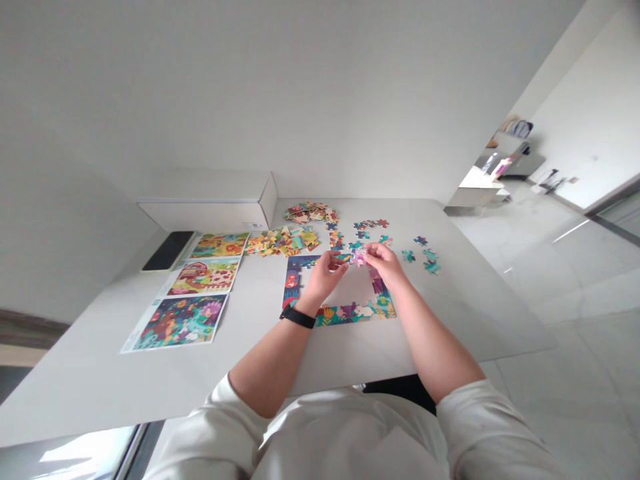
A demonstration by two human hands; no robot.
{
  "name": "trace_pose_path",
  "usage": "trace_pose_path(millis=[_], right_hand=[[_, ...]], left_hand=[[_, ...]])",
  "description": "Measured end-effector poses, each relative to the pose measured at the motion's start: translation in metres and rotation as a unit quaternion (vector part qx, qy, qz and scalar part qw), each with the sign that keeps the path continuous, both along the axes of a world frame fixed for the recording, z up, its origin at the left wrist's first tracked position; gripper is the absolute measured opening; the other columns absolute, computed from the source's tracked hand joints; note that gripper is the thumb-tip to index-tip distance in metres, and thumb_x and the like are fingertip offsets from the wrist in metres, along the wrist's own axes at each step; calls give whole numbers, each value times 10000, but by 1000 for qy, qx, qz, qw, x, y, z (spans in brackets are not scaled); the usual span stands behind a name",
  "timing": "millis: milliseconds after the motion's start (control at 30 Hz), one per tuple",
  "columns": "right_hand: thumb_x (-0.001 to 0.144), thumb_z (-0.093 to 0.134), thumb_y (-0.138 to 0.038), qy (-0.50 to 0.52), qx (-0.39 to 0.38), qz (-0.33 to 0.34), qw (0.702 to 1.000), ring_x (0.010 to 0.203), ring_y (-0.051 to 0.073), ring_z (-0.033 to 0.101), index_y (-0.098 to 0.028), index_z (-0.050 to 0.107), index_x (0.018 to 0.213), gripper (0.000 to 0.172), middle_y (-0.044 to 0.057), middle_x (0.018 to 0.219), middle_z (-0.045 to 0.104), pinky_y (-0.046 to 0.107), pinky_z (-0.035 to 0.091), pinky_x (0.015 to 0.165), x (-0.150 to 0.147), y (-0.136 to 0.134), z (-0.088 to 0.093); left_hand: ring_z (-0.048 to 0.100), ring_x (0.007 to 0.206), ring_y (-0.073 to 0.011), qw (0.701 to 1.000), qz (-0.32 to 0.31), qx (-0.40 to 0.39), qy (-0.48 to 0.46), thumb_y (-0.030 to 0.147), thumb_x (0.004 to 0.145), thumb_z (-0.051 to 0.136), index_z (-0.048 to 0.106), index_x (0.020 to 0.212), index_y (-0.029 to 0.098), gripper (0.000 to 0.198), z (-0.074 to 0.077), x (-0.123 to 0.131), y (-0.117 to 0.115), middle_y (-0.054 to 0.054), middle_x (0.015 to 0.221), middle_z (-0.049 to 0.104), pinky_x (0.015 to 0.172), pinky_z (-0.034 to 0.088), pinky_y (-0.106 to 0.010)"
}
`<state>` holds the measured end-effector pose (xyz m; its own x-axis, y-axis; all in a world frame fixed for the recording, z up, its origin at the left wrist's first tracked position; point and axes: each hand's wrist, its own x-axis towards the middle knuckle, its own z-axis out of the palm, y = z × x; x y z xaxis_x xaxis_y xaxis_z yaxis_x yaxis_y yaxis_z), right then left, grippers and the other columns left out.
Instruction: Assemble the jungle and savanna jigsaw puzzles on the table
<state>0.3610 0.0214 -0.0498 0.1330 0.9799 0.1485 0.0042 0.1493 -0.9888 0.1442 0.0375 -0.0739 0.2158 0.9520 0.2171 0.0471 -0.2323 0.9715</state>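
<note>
From my remote view, the right hand (385,261) pinches a pink jigsaw piece (358,257) above the partly built puzzle border (350,312), the left hand (327,277) curled just beside it, grip unclear; the white cardboard box (210,212) is shut, contents hidden.

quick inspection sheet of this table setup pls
surface: white table, pale smooth top
job's things: partly built jigsaw border, two heaps of loose pieces, more pieces scattered, three picture sheets
clutter: white box at the table's far end, dark phone-like slab
grips: right hand pinches pink piece; left hand, black wristband, beside it, unclear if holding anything
cables: nothing seen
surroundings: white walls, glossy floor, furniture further off
</note>
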Motion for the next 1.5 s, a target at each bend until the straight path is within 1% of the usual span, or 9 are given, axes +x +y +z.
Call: trace_pose_path(millis=[167, 467, 600, 767, 900, 1067, 1200, 1367, 1500], right_hand=[[731, 929, -625, -14, 6, 35, 999, 843, 201, 702, -267, 758, 1064, 518, 13, 927, 752, 371, 599, 847, -8, -4, 0], [759, 910, -607, -20, -4, 29, 999, 883, 217, 711, -277, 765, 1067, 474, 21, 956, 756, 389, 605, 866, -10, -8, 4], [755, 897, -639, -15, -23, 21, 999, 872, 219, 714, -279, 742, 1043, 486, 11, 911, 751, 387, 608, 850, -11, -8, 5], [741, 922, -639, -2, -28, 55, 998, 861, 215, 720, -272, 711, 987, 490, 8, 890, 749, 399, 610, 874, -11, -9, 7], [718, 933, -653, -3, -31, 53, 998, 834, 206, 712, -265, 682, 958, 520, 1, 864, 738, 385, 602, 853, -11, -9, 5], [727, 918, -636, -9, -31, 34, 999, 787, 186, 683, -250, 666, 950, 512, -11, 806, 720, 343, 566, 804, -9, -6, 4], [719, 917, -595, -11, -37, 28, 999, 778, 180, 674, -246, 674, 940, 479, -10, 814, 728, 328, 547, 788, -6, -6, 5], [745, 890, -564, -29, -44, 36, 998, 782, 182, 674, -245, 693, 940, 423, -7, 818, 734, 326, 546, 788, -5, -7, 6], [733, 900, -573, -32, -50, 52, 997, 799, 183, 682, -238, 702, 942, 441, 4, 843, 749, 333, 558, 806, -7, -8, 7]], left_hand=[[720, 839, -182, 1000, -9, 15, -9, 468, 933, 824, 610, 1253, 223, 457, -4, -1, -8, -46, 924, 742, 799, 578, -336], [685, 792, -157, 999, -6, 3, -49, 499, 940, 823, 567, 1302, 227, 520, -3, 7, -10, -16, 895, 723, 761, 533, -305], [678, 771, -154, 998, 4, -6, -68, 495, 935, 835, 571, 1301, 224, 526, -3, 5, -9, -17, 905, 728, 736, 532, -302], [688, 778, -153, 997, 12, -8, -79, 474, 946, 835, 580, 1296, 220, 502, -2, 5, -10, -24, 910, 737, 737, 539, -299], [696, 795, -149, 997, 10, 6, -70, 391, 972, 812, 584, 1292, 209, 433, 1, 6, -13, -32, 919, 742, 750, 543, -290], [722, 871, -150, 999, 17, 43, -2, 229, 993, 738, 590, 1317, 216, 357, 6, 6, -19, -49, 1022, 755, 766, 569, -271], [722, 951, -164, 990, 51, 111, 63, 136, 936, 736, 591, 1316, 232, 418, 10, 5, -23, -99, 1290, 702, 756, 611, -284], [643, 1332, -262, 965, 57, 223, 124, 66, 918, 693, 599, 1250, 244, 388, 14, 1, -26, -136, 1516, 586, 936, 647, -376], [630, 1358, -270, 951, 39, 262, 157, 59, 941, 666, 597, 1236, 239, 353, 17, -1, -27, -137, 1477, 614, 1025, 625, -423]])
